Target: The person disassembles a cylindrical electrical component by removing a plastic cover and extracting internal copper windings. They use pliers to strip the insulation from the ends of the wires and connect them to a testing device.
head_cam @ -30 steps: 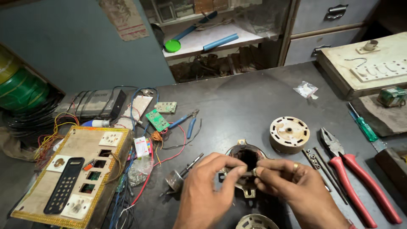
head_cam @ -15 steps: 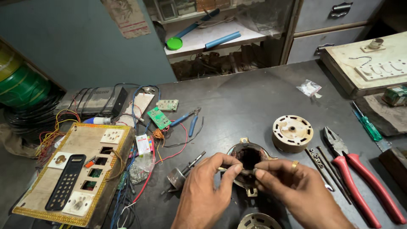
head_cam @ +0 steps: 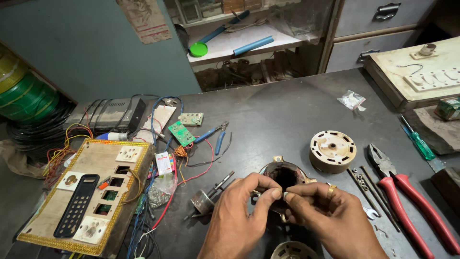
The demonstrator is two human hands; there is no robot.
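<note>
Dark worktop point(head_cam: 287, 110) carries red-handled pliers point(head_cam: 407, 196), green screwdriver point(head_cam: 419, 141), round rotor point(head_cam: 332, 150), wooden switchboard point(head_cam: 91, 192), circuit board point(head_cam: 181, 133).

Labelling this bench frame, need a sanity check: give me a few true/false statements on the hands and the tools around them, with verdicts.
1. Both hands, left hand and right hand, meet fingertip to fingertip over the dark round metal motor housing. True.
2. The red-handled pliers lie to the left of the hands. False: they lie to the right, on the dark table.
3. The right hand wears a gold ring. True.
4. The cream round ribbed disc is held in the left hand. False: it sits on the table, apart from both hands.
5. The green-handled screwdriver lies beyond the pliers. True.
</note>
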